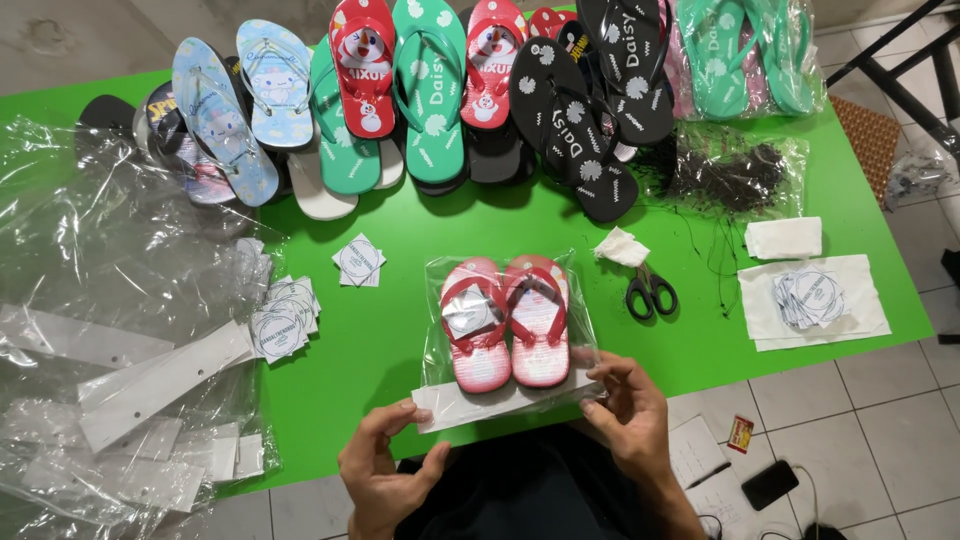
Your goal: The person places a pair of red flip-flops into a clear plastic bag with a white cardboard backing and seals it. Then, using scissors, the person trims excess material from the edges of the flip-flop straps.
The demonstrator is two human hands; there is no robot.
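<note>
A clear plastic bag lies on the green table near its front edge. Inside it sits a pair of small red-and-pink flip-flops with a square paper tag under one strap. A white card strip closes the bag's near end. My left hand pinches the strip's left end. My right hand grips the strip's right end, fingers curled over the bag's corner.
Many flip-flops in blue, green, red, black and pink line the table's far side. Black scissors lie right of the bag. Square paper tags and a heap of clear bags with white strips are left. A phone lies on the floor.
</note>
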